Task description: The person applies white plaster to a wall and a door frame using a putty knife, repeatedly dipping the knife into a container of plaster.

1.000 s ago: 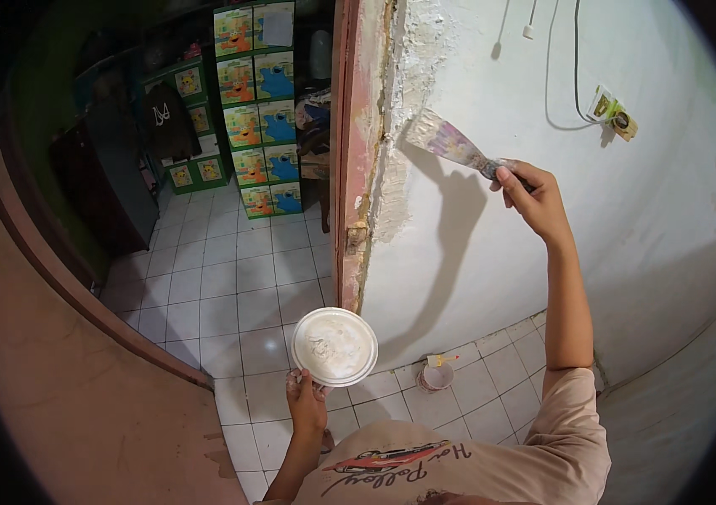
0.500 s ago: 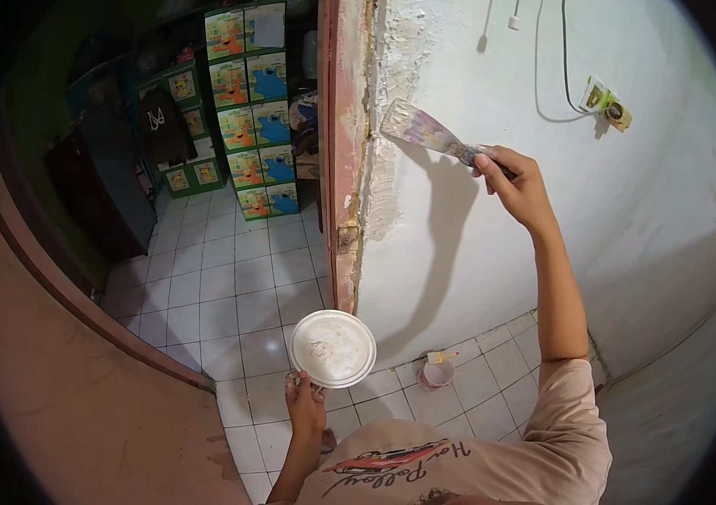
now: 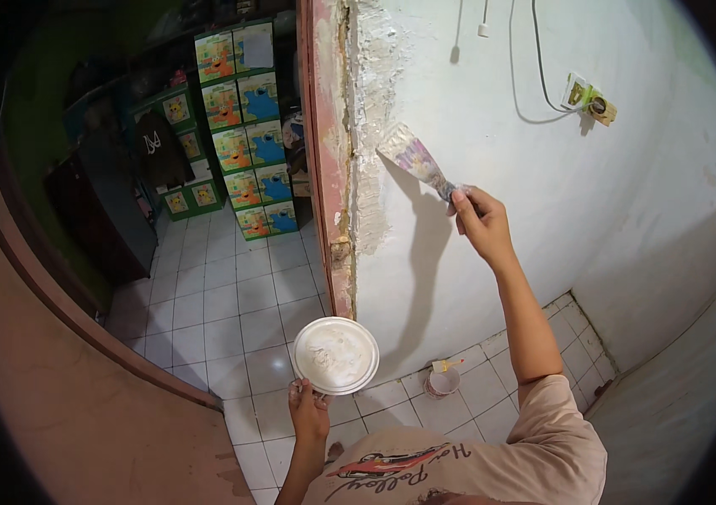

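My right hand (image 3: 482,221) is closed round the dark handle of a putty knife (image 3: 415,162), whose wide blade is smeared with white and purple. The blade's tip is at the white wall, beside a rough strip of white putty (image 3: 372,198) that runs down along the door frame; whether it touches cannot be made out. Low in front of me, my left hand (image 3: 309,411) grips the near rim of a round white tub or lid (image 3: 335,357) with a mound of white putty in it. Some white residue shows on the left fingers.
A worn pink door frame (image 3: 330,168) stands left of the putty strip. Through the doorway are a stack of printed drawers (image 3: 244,135) and a tiled floor (image 3: 211,295). A small bucket (image 3: 442,383) with a brush sits below the wall. Wires hang by an electrical socket (image 3: 598,107).
My right hand has moved down and left with the putty knife, whose blade is lower on the wall. My view has shifted slightly; the tub stays in my left hand.
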